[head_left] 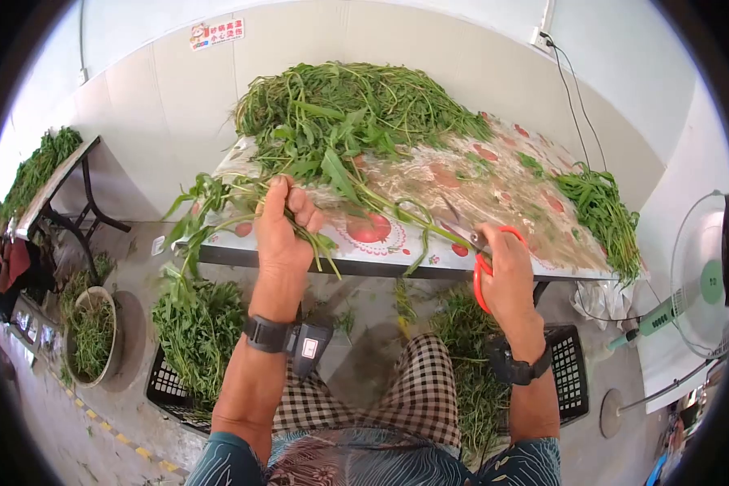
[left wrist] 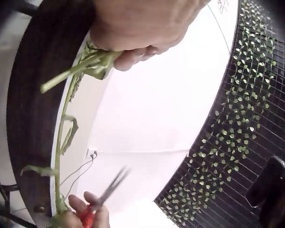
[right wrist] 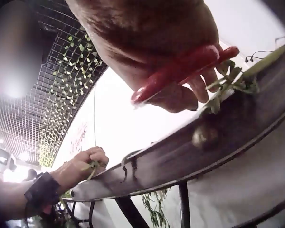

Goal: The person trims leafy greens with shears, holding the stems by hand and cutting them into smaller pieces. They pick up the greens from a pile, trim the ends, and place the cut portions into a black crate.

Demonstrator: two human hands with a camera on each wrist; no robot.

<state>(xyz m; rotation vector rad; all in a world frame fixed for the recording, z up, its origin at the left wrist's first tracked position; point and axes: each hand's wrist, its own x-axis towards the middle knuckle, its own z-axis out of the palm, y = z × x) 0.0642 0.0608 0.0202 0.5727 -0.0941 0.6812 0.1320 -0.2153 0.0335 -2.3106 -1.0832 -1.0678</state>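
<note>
Trimming, apparently: the left hand [head_left: 285,231], at centre, grips stems [head_left: 319,247]; the right hand [head_left: 506,274], right of centre, holds scissors [head_left: 480,285], the next cut likely needing them set across the stems.

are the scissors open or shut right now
The scissors are open: their blades part toward the tips in the left wrist view.

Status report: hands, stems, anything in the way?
Left hand gripping green stems. Right hand holding red-handled scissors. Long stem between them. Leafy heap behind, seemingly not blocking.
</note>
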